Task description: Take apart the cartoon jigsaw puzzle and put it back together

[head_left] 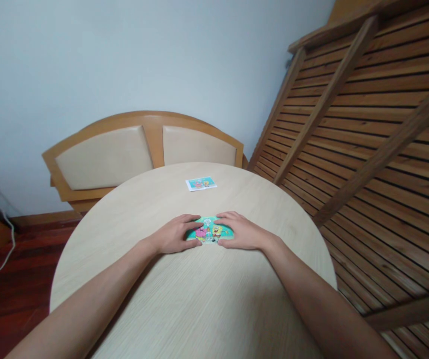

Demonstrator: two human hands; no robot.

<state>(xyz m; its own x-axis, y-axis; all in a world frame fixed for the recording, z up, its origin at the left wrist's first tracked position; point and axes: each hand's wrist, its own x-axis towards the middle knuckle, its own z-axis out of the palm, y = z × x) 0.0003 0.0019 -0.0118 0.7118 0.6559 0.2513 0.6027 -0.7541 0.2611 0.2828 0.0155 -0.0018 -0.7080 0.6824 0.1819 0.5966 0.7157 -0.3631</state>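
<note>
A small teal cartoon picture puzzle point(209, 232) lies flat near the middle of the round pale wooden table point(154, 299). My left hand point(174, 235) rests on its left edge, thumb and fingers curled around that side. My right hand point(241, 233) holds its right edge the same way. Both hands grip the puzzle against the tabletop. Farther back on the table lies a small printed picture card point(201, 183) with the same cartoon and a white border.
A wooden bench with two beige padded back panels point(106, 157) stands behind the table against a pale wall. A slatted wooden frame point(367, 124) leans at the right. At the left, a white cable point(3, 249) trails over the dark red floor.
</note>
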